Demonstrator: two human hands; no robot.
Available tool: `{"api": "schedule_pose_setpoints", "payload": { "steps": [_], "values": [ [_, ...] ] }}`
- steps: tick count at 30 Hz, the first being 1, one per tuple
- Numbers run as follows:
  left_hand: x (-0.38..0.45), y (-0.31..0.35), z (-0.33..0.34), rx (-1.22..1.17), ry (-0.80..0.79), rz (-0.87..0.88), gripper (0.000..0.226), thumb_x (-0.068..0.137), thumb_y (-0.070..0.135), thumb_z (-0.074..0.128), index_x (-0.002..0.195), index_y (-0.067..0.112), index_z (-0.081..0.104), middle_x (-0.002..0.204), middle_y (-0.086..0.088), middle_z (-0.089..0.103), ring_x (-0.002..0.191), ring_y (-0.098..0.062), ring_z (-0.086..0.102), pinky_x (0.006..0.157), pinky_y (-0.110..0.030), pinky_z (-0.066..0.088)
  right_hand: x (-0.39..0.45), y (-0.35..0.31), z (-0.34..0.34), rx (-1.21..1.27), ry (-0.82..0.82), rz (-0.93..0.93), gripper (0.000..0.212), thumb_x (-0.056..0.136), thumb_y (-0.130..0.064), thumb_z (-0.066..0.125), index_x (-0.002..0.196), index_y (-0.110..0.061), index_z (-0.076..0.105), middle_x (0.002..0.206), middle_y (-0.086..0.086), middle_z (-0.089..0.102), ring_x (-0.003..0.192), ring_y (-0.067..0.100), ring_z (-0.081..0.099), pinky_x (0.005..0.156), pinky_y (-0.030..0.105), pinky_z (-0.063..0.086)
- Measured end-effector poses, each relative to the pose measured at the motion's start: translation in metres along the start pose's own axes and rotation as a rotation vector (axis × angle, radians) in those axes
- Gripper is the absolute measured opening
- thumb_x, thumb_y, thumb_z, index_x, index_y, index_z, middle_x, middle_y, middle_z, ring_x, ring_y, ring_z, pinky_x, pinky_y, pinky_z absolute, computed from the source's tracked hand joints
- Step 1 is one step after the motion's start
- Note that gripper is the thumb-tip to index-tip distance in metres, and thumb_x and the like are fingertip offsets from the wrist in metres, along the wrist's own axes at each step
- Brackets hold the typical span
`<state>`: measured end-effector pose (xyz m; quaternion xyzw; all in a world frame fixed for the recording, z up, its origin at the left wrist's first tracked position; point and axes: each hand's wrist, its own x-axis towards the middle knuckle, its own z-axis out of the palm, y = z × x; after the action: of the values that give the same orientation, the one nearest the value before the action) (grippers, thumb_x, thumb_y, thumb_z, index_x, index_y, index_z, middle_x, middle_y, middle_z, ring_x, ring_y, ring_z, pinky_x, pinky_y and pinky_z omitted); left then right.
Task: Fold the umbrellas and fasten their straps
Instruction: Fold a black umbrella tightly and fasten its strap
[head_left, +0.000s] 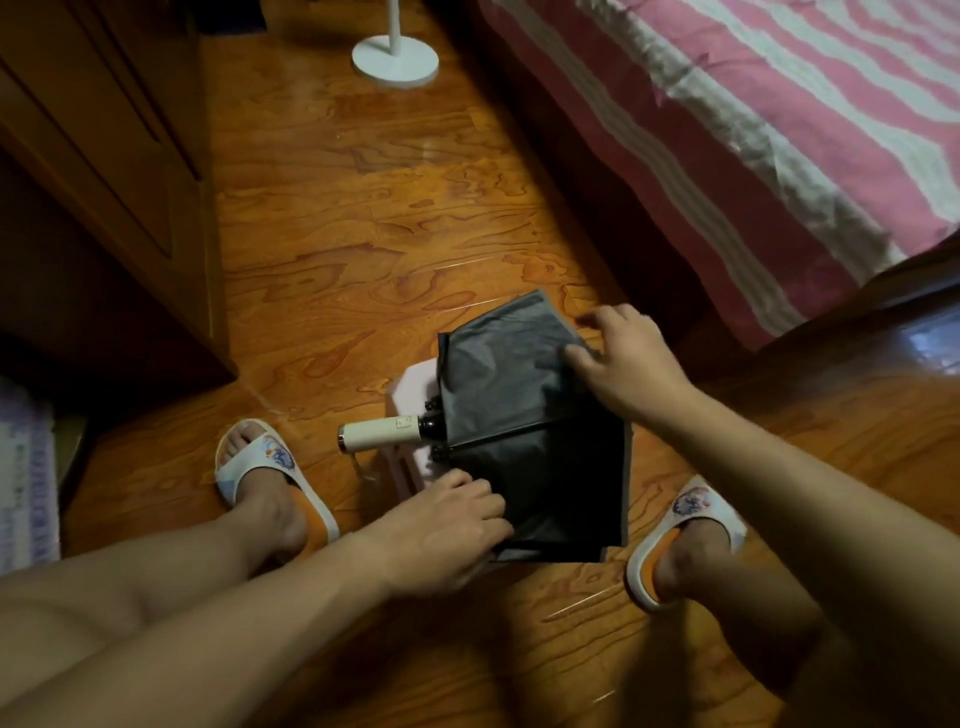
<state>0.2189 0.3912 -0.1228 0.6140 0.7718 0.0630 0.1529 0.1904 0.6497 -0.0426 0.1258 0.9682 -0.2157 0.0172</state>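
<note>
- The left hand (447, 525) is curling its fingers round the near edge of the collapsed dark grey cloth umbrella (524, 431) and pinching the cloth.
- The right hand (631, 358) is reaching over the far side of the umbrella, with fingers bent and spread, the tips touching the cloth; I cannot tell if it is gripping any.
- The umbrella is lying on the shiny orange-brown wooden floor (363, 234), between two feet in white and orange slippers (270, 467).
- Its short cream round handle (379, 434) is pointing left, with a thin cord hanging off the end.
- Something flat and pale pink (415, 382) is poking out from under the umbrella.
- A bed with a pink and white striped cover (779, 130) is standing on the right.
- A dark brown wooden cupboard (104, 156) is standing on the left.
- A round white stand base (395, 60) is sitting on the floor far away.
</note>
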Motion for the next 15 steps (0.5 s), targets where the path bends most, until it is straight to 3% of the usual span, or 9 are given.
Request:
{"api": "schedule_pose_setpoints", "payload": {
  "steps": [2, 3, 5, 7, 9, 12, 13, 15],
  "values": [
    [-0.004, 0.000, -0.002, -0.026, -0.043, -0.016, 0.044, 0.100, 0.045, 0.046, 0.140, 0.027, 0.053, 0.122, 0.006, 0.053, 0.113, -0.015, 0.046, 0.103, -0.036, 0.036, 0.038, -0.014, -0.002, 0.193, -0.177, 0.220, 0.070, 0.095, -0.045, 0.066, 0.153, -0.017, 0.038, 0.148, 0.010, 0.049, 0.135, 0.031, 0.048, 0.110, 0.047, 0.044],
    [-0.006, 0.001, -0.004, -0.030, -0.073, -0.026, 0.048, 0.100, 0.046, 0.047, 0.143, 0.027, 0.050, 0.126, 0.005, 0.052, 0.116, -0.016, 0.044, 0.104, -0.036, 0.036, 0.052, -0.018, 0.000, 0.302, -0.249, 0.299, 0.074, 0.095, -0.043, 0.068, 0.154, -0.015, 0.035, 0.150, 0.011, 0.047, 0.135, 0.030, 0.049, 0.110, 0.047, 0.045],
    [-0.010, 0.004, -0.012, -0.048, -0.132, -0.039, 0.052, 0.099, 0.045, 0.051, 0.147, 0.026, 0.046, 0.132, 0.002, 0.051, 0.122, -0.019, 0.043, 0.107, -0.038, 0.035, 0.071, -0.025, 0.001, 0.442, -0.327, 0.376, 0.064, 0.092, -0.036, 0.074, 0.146, -0.012, 0.047, 0.141, 0.010, 0.055, 0.124, 0.028, 0.057, 0.106, 0.044, 0.049],
    [-0.011, 0.011, -0.031, -0.112, -0.168, -0.087, 0.045, 0.100, 0.043, 0.052, 0.142, 0.027, 0.051, 0.131, 0.001, 0.053, 0.121, -0.019, 0.047, 0.106, -0.040, 0.041, 0.074, -0.031, -0.003, 0.560, -0.272, 0.343, 0.048, 0.091, -0.025, 0.076, 0.134, -0.014, 0.059, 0.130, 0.012, 0.064, 0.111, 0.025, 0.065, 0.100, 0.045, 0.054],
    [-0.009, 0.009, -0.055, -0.216, -0.015, -0.308, 0.028, 0.101, 0.039, 0.051, 0.124, 0.027, 0.060, 0.117, 0.001, 0.059, 0.111, -0.019, 0.055, 0.097, -0.040, 0.049, 0.059, -0.037, -0.018, 0.674, -0.175, 0.272, 0.051, 0.091, -0.016, 0.075, 0.138, -0.021, 0.058, 0.122, 0.007, 0.065, 0.105, 0.020, 0.068, 0.094, 0.039, 0.058],
    [-0.011, -0.021, -0.079, -0.448, 0.380, -0.749, 0.002, 0.097, 0.029, 0.054, 0.099, 0.028, 0.053, 0.089, 0.005, 0.060, 0.083, -0.018, 0.060, 0.074, -0.040, 0.055, 0.003, -0.038, -0.053, 0.744, -0.142, 0.132, 0.059, 0.089, -0.009, 0.075, 0.138, -0.036, 0.055, 0.113, -0.004, 0.064, 0.097, 0.001, 0.069, 0.077, 0.015, 0.055],
    [-0.013, -0.033, -0.081, -0.551, 0.463, -0.840, 0.009, 0.095, 0.027, 0.057, 0.101, 0.028, 0.050, 0.088, 0.005, 0.059, 0.080, -0.017, 0.059, 0.071, -0.040, 0.054, -0.018, -0.038, -0.061, 0.723, -0.159, 0.097, 0.056, 0.089, -0.011, 0.075, 0.134, -0.040, 0.059, 0.115, -0.007, 0.065, 0.100, 0.000, 0.068, 0.076, 0.013, 0.053],
    [-0.016, -0.049, -0.081, -0.800, 0.493, -0.881, 0.032, 0.093, 0.025, 0.065, 0.120, 0.028, 0.048, 0.100, 0.006, 0.059, 0.088, -0.015, 0.060, 0.080, -0.043, 0.055, -0.052, -0.032, -0.069, 0.695, -0.177, 0.086, 0.043, 0.088, -0.014, 0.075, 0.122, -0.039, 0.070, 0.116, -0.009, 0.071, 0.107, 0.005, 0.068, 0.080, 0.019, 0.053]
  ]
}}
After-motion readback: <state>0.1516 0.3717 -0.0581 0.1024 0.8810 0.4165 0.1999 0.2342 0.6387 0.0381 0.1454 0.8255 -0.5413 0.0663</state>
